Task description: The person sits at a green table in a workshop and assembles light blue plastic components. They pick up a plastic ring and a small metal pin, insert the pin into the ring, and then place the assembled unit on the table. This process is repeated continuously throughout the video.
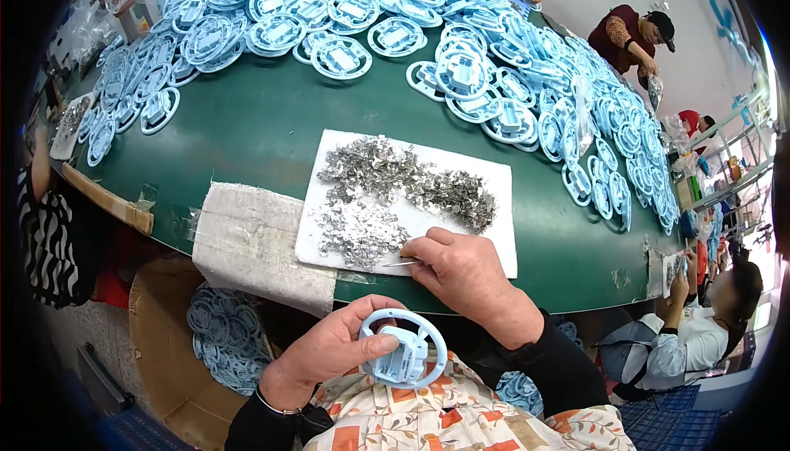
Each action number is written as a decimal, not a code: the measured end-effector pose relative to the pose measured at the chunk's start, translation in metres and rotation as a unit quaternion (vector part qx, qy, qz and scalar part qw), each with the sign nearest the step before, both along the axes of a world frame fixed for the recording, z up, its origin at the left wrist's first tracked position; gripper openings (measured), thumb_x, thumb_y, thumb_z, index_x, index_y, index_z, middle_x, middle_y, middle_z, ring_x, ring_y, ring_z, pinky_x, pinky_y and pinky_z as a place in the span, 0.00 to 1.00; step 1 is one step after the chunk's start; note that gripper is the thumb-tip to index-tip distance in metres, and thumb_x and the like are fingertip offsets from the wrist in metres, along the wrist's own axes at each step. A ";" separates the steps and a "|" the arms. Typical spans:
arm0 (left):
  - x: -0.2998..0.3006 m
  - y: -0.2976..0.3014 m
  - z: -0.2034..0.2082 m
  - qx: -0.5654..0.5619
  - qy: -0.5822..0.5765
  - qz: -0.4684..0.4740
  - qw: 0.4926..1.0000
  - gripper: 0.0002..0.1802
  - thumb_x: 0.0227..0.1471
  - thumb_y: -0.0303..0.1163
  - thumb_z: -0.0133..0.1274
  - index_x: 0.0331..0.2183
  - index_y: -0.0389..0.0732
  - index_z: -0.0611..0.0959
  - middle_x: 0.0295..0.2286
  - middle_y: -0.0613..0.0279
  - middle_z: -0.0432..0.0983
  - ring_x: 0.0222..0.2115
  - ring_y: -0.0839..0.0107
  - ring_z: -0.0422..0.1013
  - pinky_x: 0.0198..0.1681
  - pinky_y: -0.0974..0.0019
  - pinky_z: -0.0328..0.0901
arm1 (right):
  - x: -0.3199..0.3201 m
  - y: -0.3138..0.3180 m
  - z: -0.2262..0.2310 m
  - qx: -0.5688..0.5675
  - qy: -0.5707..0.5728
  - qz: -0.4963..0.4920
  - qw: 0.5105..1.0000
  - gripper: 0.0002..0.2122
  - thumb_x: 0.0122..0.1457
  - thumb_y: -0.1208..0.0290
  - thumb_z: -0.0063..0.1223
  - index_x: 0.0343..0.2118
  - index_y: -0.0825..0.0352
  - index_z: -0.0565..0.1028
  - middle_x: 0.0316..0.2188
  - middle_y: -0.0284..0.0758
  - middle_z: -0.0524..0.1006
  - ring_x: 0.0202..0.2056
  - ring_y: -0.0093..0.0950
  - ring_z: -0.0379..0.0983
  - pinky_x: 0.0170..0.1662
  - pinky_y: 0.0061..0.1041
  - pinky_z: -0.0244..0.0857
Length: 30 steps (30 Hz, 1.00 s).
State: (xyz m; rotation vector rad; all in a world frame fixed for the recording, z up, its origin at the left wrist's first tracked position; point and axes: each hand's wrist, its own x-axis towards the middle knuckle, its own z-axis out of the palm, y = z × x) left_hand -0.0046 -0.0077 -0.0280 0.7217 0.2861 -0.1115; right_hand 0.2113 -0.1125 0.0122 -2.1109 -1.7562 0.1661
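A light-blue, ring-shaped plastic wheel (401,364) with a boxy, compartmented hub was held in the left hand (333,346), in front of a cream garment with an orange leaf-and-block pattern (362,408) and just below the near edge of the dark-green, curved-looking table (247,138). The left grip was closed on the left side of the wheel, with the thumb laid across the rim toward the hub; the open compartments of the hub were turned upward.

A thin, silvery metal tool (401,264) was pinched between the thumb and fingers of the right hand (465,271). Its long axis lay nearly level across the view, with the tip directed leftward at the lower edge of a loose heap of small, shiny metal pieces (362,233). Whether a piece was gripped at the tip could not be told. The heap was spread on a rectangular, white, foam-like board (504,229).

The governing relation was judged to be that between tool tip and wheel: the hub was placed almost directly below the tip, toward the body and apart from it. The right hand was nearer to the metal pieces. Beyond the board, many similar light-blue wheels (344,58) were piled.
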 end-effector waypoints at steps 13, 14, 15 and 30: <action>0.044 -0.004 0.028 0.206 0.056 0.042 0.976 0.21 0.71 0.44 0.43 0.44 0.37 0.81 0.30 0.72 0.75 0.30 0.86 0.68 0.35 0.78 0.65 | 0.022 -0.015 0.040 -0.018 0.223 0.049 0.973 0.06 0.54 0.75 0.64 0.34 0.67 0.81 0.26 0.37 0.80 0.26 0.30 0.79 0.29 0.26 0.71; 0.048 -0.006 0.029 0.208 0.053 0.039 0.976 0.20 0.71 0.43 0.44 0.44 0.36 0.81 0.31 0.72 0.75 0.32 0.86 0.68 0.36 0.78 0.65 | 0.023 -0.018 0.046 -0.032 0.240 0.056 0.969 0.06 0.54 0.75 0.64 0.34 0.67 0.81 0.25 0.37 0.80 0.26 0.30 0.79 0.29 0.26 0.71; 0.050 -0.008 0.030 0.210 0.050 0.036 0.976 0.19 0.71 0.42 0.45 0.44 0.36 0.82 0.32 0.72 0.75 0.33 0.86 0.67 0.37 0.78 0.65 | 0.024 -0.020 0.048 -0.047 0.256 0.064 0.963 0.06 0.54 0.75 0.64 0.34 0.67 0.82 0.25 0.37 0.80 0.26 0.29 0.78 0.29 0.26 0.71; 0.075 -0.026 0.031 0.305 0.020 0.052 0.951 0.16 0.70 0.37 0.44 0.46 0.36 0.81 0.33 0.70 0.77 0.32 0.85 0.71 0.38 0.77 0.68 | 0.025 -0.056 0.025 0.013 0.584 -0.088 0.807 0.06 0.66 0.73 0.57 0.35 0.70 0.78 0.26 0.21 0.74 0.28 0.11 0.62 0.30 0.15 0.58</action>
